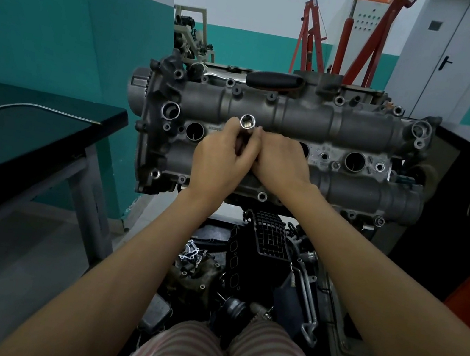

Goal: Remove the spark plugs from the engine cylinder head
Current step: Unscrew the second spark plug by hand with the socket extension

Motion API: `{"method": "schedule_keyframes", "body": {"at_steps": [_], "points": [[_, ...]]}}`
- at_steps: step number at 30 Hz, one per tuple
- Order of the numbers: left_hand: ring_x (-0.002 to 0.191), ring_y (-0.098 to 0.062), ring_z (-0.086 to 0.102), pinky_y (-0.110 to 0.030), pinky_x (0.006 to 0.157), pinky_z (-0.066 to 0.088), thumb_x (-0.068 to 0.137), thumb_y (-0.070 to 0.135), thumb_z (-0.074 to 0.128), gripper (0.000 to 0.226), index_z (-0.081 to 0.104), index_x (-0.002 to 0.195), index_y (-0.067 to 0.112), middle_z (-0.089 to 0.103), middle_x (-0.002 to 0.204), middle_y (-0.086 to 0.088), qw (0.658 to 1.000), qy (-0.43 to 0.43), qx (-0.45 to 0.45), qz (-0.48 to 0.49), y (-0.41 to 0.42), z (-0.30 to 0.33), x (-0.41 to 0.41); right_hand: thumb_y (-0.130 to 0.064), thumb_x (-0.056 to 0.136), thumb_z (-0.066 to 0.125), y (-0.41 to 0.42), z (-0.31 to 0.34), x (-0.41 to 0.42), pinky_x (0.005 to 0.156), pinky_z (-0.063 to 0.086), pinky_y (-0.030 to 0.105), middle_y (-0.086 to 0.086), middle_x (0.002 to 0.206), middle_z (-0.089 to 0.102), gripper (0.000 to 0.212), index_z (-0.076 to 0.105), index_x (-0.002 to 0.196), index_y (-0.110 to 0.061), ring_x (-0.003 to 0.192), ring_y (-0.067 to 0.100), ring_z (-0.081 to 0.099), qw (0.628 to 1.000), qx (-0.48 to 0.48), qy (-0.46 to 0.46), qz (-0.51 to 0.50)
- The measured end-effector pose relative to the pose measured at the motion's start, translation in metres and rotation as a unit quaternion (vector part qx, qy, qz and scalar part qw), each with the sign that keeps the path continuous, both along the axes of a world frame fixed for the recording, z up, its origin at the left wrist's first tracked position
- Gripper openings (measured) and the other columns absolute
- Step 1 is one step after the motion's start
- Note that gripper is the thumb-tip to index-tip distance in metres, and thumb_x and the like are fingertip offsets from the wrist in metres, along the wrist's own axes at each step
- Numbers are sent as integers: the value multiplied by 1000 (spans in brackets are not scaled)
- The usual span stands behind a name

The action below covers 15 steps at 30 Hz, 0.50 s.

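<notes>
Cylinder head [285, 117] sat straight ahead of me, my landmark. Both hands met over its middle trough. My left hand [221, 156] curled around the socket [247, 125], whose open square end pointed up toward me. My right hand [281, 164] pressed against it from the right, fingertips pinching low on the socket. I saw 2 open plug wells, 1 left [194, 131] of the hands, 1 right [354, 161]. No spark plug was visible. A black-handled ratchet [273, 80] lay along the head's far edge.
</notes>
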<state>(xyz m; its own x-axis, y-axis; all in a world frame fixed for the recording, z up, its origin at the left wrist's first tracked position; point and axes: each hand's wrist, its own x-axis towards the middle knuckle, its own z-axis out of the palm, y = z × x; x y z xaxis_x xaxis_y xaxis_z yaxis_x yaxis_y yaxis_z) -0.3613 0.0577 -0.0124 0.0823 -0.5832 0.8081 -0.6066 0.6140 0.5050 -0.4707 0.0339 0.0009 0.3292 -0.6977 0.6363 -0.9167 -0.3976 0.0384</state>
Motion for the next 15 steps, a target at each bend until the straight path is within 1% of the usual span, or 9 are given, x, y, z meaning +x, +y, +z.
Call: {"method": "schedule_keyframes", "body": {"at_steps": [5,8,11,15], "points": [[53,-17,53,-28,52,40,92,29,51,26,50,85,3,55,59,-6,1000,-3,6,-2,0,-1,1,-27,91,45,-1,-1,0,58,28,31,7,91,64,17,51,96,-12,81,31,60,1000,4,-17,11],[53,-14,51,-25,53,37,93,26,51,24,54,84,4,52,57,0,1000,-2,4,4,-1,-1,2,-29,91,46,0,-1,1,58,29,31,7,96,62,20,49,98,-11,81,31,59,999,4,-30,29],[52,-14,49,-26,53,35,94,26,51,25,57,82,5,48,54,4,1000,-7,-1,5,-2,-1,1,-34,91,45,2,0,1,58,29,31,7,99,62,26,49,101,-11,80,31,59,998,0,-40,38],[46,-11,43,-20,51,28,95,28,52,29,59,78,6,44,50,7,1000,-7,-9,6,-3,-1,2,-33,92,42,3,1,0,58,29,31,10,94,66,27,53,100,-10,82,33,61,1000,-5,-22,11]]}}
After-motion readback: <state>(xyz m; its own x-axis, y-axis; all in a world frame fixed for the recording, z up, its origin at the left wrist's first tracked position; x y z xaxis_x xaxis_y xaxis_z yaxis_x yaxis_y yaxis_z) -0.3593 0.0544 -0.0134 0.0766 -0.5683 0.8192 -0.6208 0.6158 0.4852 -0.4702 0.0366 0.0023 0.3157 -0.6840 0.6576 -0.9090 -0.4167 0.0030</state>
